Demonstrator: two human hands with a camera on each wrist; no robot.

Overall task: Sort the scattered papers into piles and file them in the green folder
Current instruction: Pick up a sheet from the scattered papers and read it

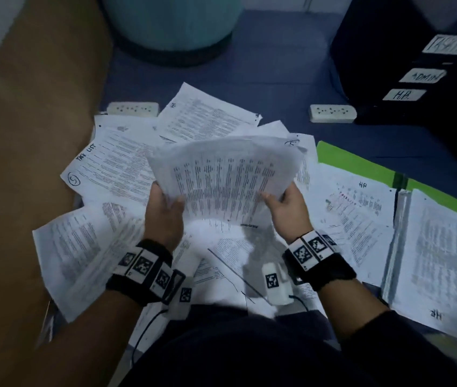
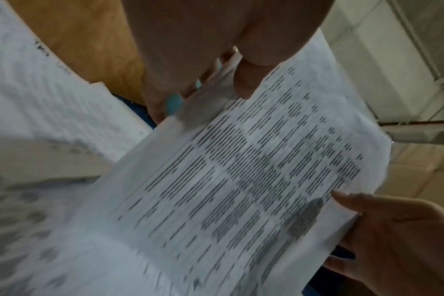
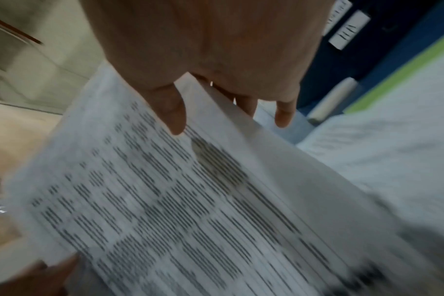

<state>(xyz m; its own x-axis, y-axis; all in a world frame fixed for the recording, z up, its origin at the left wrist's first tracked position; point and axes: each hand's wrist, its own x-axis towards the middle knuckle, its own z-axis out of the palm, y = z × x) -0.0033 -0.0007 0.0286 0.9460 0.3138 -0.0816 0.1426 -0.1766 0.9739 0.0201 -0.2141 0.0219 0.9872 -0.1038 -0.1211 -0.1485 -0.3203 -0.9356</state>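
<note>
A printed sheet [image 1: 221, 177] with columns of text is lifted off the floor, held by both hands. My left hand [image 1: 166, 203] pinches its left lower edge, thumb on top; my right hand [image 1: 283, 202] pinches its right lower edge. The wrist views show the same sheet [image 2: 241, 180] [image 3: 165, 200] with thumbs on top and fingers beneath. Scattered papers [image 1: 110, 169] lie fanned on the floor below and to the left. The open green folder [image 1: 361, 163] lies at right, with a stack marked HR [image 1: 361, 216] on it.
Another thick paper stack [image 1: 439, 258] rests at far right. Two white power strips [image 1: 132, 108] [image 1: 333, 113] lie behind the papers. A black labelled file rack [image 1: 417, 65] stands at back right, a teal round container [image 1: 171, 23] at the back, brown flooring [image 1: 32, 107] on the left.
</note>
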